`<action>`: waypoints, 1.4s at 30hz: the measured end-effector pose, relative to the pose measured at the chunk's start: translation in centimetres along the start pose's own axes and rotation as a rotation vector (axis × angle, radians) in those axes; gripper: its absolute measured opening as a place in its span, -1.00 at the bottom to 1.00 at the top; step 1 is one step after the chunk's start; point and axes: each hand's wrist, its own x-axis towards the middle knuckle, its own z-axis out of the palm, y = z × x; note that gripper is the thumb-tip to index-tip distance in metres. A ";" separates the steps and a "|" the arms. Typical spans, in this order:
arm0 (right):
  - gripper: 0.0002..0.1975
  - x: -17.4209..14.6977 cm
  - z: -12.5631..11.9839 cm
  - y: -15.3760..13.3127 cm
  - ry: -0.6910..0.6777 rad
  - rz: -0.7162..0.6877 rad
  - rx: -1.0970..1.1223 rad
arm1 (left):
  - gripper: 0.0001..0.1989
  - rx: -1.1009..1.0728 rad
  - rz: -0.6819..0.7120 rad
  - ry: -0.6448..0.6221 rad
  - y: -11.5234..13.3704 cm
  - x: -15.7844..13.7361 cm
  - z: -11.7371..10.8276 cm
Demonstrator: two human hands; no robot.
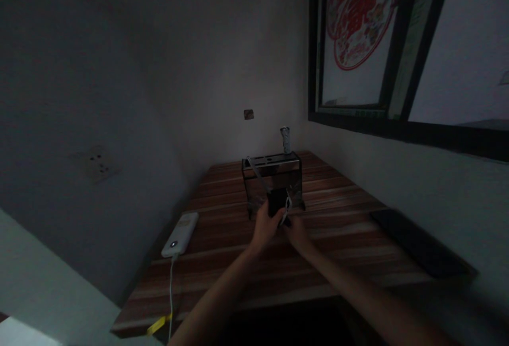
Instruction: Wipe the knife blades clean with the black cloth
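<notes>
My left hand (263, 225) is closed around a small black block-like object (277, 201) above the table. My right hand (296, 231) is closed at the lower right of that object; what its fingers hold is too dark to make out. A thin white looped piece (288, 204) shows between the hands, its kind unclear. Just behind them stands a dark-framed rack (272, 164) with see-through-looking sides. A thin grey strip (256, 172) slants from the rack's top toward the black object. On the rack's top right stands a silvery patterned cylinder (286, 140).
The wood-striped table (222, 240) meets walls at left, back and right. A white power bank (182, 234) with a white cable (171, 287) and yellow tag (158, 325) lies left. A dark flat slab (417, 241) lies right. A framed mirror (358, 22) hangs above; a socket (98, 164) is left.
</notes>
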 end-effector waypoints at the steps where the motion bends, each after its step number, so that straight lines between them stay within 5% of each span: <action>1: -0.82 0.0 0.0 0.0 -0.006 -0.007 -0.005 | -0.68 -0.007 0.004 0.002 -0.1 -0.1 0.0; 23: -0.77 -0.1 -0.2 -0.9 -0.028 -0.025 0.028 | -0.69 -0.079 -0.028 0.099 -0.6 -0.3 0.1; 42: -0.67 -0.2 0.4 -0.2 0.006 0.005 -0.075 | -0.64 -0.228 0.114 0.314 4.5 5.2 -5.4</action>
